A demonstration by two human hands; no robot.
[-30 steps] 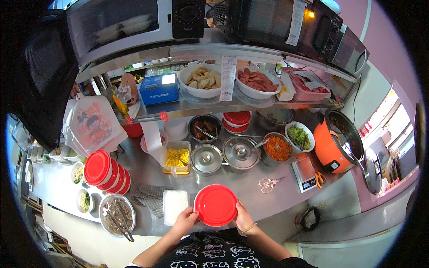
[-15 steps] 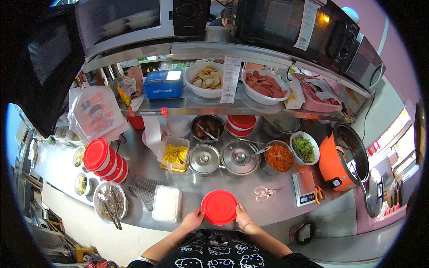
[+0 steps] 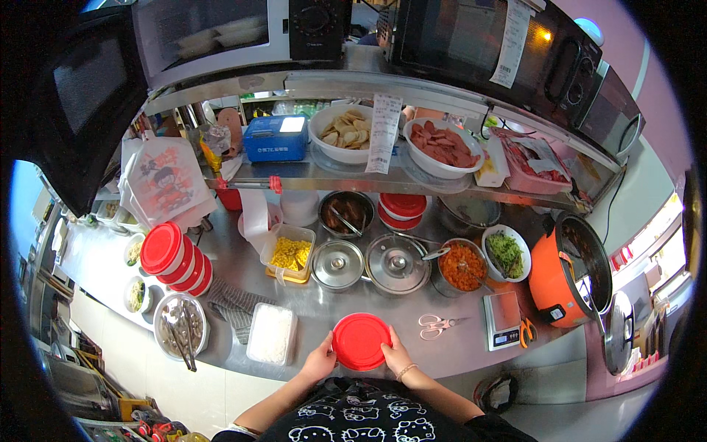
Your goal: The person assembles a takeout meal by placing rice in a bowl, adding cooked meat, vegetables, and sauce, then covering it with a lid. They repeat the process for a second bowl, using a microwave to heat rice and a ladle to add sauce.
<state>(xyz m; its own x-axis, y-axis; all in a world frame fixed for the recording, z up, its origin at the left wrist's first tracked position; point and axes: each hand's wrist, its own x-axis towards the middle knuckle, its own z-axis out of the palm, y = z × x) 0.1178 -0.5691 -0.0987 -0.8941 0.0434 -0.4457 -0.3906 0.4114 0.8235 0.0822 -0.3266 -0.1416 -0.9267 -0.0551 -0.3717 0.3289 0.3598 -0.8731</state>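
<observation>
Red round lid (image 3: 360, 341), lower centre of frame, sits at the near edge of the steel table (image 3: 442, 346), held betw. both hands. Left hand (image 3: 320, 361) cups its left rim w/ fingers curled on the edge; right hand (image 3: 396, 355) presses the right rim, fingers closed on it, thin bracelet at wrist.

Vs. the earlier frames: lid is in the same two-hand hold, but lies nearer the body and lower in frame; view has tilted so the top shelf shows more.

Lid looks like smooth glossy plastic, flat disc w/ raised rim; can't tell what is under it. Table is brushed steel, reflective.

Around it: white rectangular tub (image 3: 272, 334) just left of the left hand, grey cloth (image 3: 232, 308) beyond that, round metal bowl w/ tongs (image 3: 180, 333) further left. Stack of red-lidded containers (image 3: 177, 259) at mid left. Scissors (image 3: 438, 324) just right of the lid, small scale (image 3: 503, 319) past them, orange rice cooker (image 3: 567, 272) at right. Behind the lid: two steel pot lids (image 3: 368, 263), corn tub (image 3: 291, 252), bowl of orange shreds (image 3: 462, 265). Nothing lies betw. lid and hands.
</observation>
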